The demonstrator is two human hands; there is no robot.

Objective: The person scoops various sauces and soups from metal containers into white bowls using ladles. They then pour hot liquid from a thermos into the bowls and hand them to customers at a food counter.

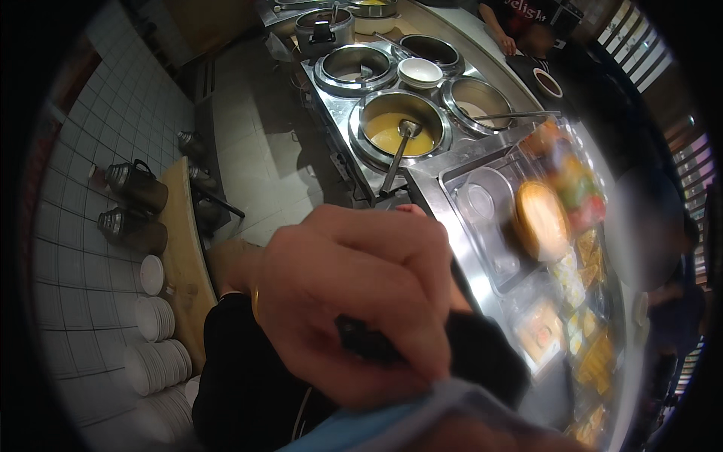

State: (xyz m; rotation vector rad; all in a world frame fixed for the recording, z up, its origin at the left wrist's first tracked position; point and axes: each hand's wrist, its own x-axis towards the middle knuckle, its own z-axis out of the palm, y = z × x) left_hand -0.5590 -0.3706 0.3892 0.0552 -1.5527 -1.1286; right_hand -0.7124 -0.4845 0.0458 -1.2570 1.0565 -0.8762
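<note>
My left hand point(350, 265) is raised close to the camera, its fingers curled, and fills the middle of the view. A dark patch shows inside the curl; I cannot tell whether it is an object or a gap. Its lower edge meets a light-blue face mask point(361, 424) at the bottom, but a grip on it is not clear. Behind it, only a bit of my right hand point(411, 209) shows, the rest hidden. Ahead, a steel pot point(367, 150) holds yellow liquid, with a ladle point(399, 155) resting in it.
Several steel pots and a stack of white bowls point(421, 72) occupy the counter ahead. To the right lie a clear tub point(480, 195) and blurred packaged food point(587, 339). Vacuum flasks point(138, 186) and stacked white plates point(155, 319) line the left shelf. A person point(502, 42) stands beyond the counter.
</note>
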